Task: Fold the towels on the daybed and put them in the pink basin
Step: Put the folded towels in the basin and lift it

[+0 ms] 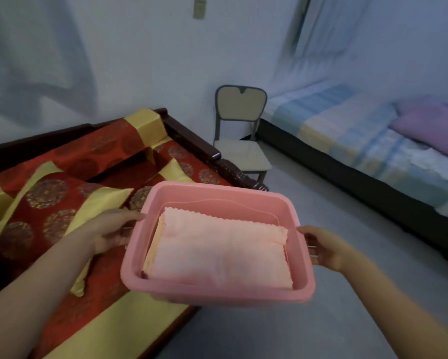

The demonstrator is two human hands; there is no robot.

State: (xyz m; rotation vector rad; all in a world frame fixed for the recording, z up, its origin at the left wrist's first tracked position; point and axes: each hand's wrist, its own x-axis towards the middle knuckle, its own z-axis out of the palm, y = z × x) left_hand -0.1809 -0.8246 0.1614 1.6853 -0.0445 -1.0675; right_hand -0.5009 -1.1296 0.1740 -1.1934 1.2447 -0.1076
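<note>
While both hands carry it, the pink basin (217,294) hangs in the air, half over the right edge of the daybed (101,143) and half over the floor (295,332). The left hand (111,229) grasps the left rim with the thumb on top. The right hand (324,248) grasps the right rim with its fingers curled under the lip. The task's things are inside: a folded pink towel (217,250) on top, with the edge of a yellow towel (153,252) showing under it on the left.

Risks:
- The basin looks tilted, near side lower. More tilt and the stack would probably slide to the near wall and unfold.
- Only the rim is gripped, so if one hand slips the basin drops to the floor and the towels spill.
- Set down on the daybed's right edge, it could tip off. Placement needs to go further left.
- The frame is motion-blurred, so a quick swing could shift the top towel.

Surface: the daybed has a red and gold patterned cover and a dark wood frame. A matching cushion (49,203) lies on it at left. No loose towels show on it, so folding looks done.

Room: pale walls, grey floor. A chair (239,125) stands far centre. A bed (347,130) with a striped sheet and a purple pillow (430,125) is at right.
</note>
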